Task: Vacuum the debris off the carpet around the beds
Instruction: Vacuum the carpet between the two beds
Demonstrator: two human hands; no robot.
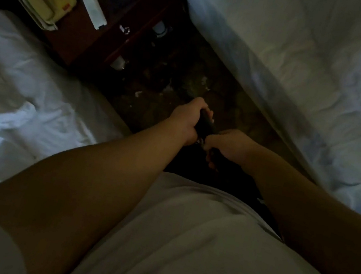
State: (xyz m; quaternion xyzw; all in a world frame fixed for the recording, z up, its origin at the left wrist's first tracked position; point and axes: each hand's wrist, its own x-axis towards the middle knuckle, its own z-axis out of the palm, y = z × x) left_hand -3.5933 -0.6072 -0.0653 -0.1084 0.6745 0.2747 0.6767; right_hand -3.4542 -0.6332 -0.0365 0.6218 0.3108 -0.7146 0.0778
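Was very dim and soft; caught faint cool light on the right bed (308, 62); left the carpet (227, 111) nearly black; smeared detail with blur, bent lines toward edges.

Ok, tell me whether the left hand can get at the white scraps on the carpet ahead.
Probably not as is: the left hand grips the dark handle with the right hand. The white scraps lie on bare carpet beyond it, nothing in between.

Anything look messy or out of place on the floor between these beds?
Yes: pale scraps lie scattered on the dark carpet in front of the nightstand, not yet vacuumed. Too dim to tell what they are.
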